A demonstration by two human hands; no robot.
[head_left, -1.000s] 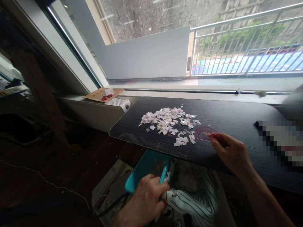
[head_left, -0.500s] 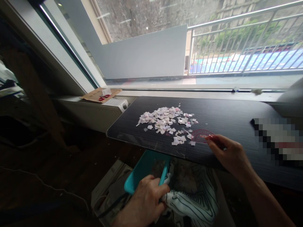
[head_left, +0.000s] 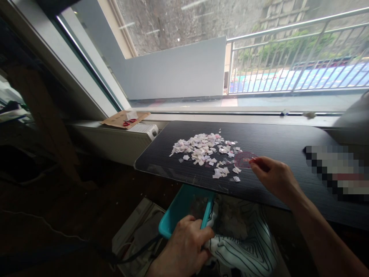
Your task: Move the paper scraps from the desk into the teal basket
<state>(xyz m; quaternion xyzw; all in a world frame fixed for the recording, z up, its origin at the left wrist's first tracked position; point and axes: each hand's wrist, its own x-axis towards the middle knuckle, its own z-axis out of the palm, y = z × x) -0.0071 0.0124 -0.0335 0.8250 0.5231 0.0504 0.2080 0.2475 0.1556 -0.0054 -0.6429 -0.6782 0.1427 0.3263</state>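
Several small white and pink paper scraps [head_left: 205,149] lie heaped on a black table [head_left: 273,142]. My right hand [head_left: 273,177] pinches the edge of a clear pink protractor [head_left: 244,159], which lies flat on the table at the right side of the heap. My left hand [head_left: 184,246] is below the table's near edge, fingers wrapped round the rim of a teal tray [head_left: 181,206]. The tray is held under the edge, just below the scraps. A black-and-white striped cloth [head_left: 242,238] covers my lap next to the tray.
A large window with a balcony railing [head_left: 288,57] runs behind the table. A white heater [head_left: 144,128] and a cardboard sheet with red scissors [head_left: 127,120] sit on the sill at left. A blurred patch [head_left: 337,169] lies on the table at right. Cables run along the dark floor.
My right hand and the protractor have shifted a little leftward against the scraps. The left hand keeps the tray in place under the edge. The camera view has drifted slightly.
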